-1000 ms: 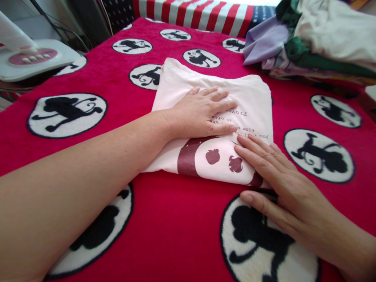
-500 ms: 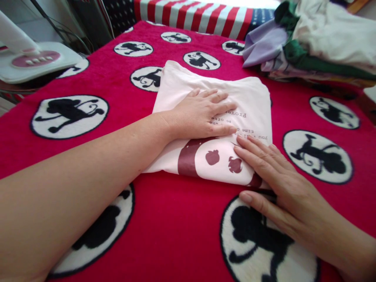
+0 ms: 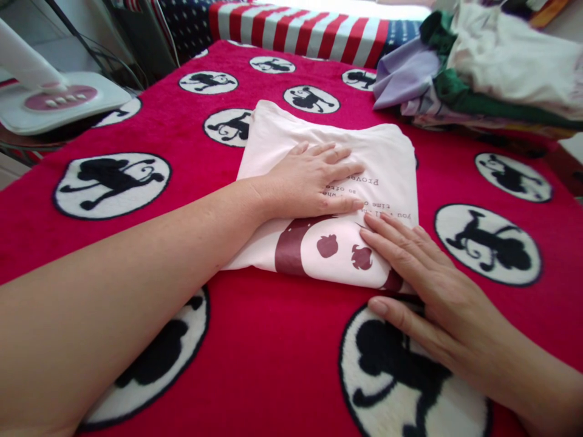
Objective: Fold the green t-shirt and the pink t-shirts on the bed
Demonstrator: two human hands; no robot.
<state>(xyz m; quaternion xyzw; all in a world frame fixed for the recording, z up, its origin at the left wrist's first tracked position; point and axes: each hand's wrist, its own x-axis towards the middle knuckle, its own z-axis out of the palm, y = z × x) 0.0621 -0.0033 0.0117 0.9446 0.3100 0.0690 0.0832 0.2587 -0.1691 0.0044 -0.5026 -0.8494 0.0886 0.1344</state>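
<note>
A folded white T-shirt (image 3: pixel 382 152) with upside-down lettering and a dark red print lies flat in the middle of the view. Across its centre rests my left hand (image 3: pixel 314 179), palm down with fingers spread, covering part of the lettering. My right hand (image 3: pixel 423 279) lies over the shirt's near right corner, its fingers stretched out on the print and its thumb apart, over the blanket. The left fingertips almost meet those of the right hand. Beneath the shirt is a red blanket (image 3: pixel 273 328) with black monkey figures in white ovals.
A pile of clothes (image 3: pixel 501 73) in white, green and lilac sits at the back right. At the left edge stands a white appliance base (image 3: pixel 64 100) with a pink button panel. Striped red-and-white fabric (image 3: pixel 310 30) runs along the far side.
Both hands stay in the same places on the shirt. The whole view has shifted slightly, with the far scene a little lower in the frame.
</note>
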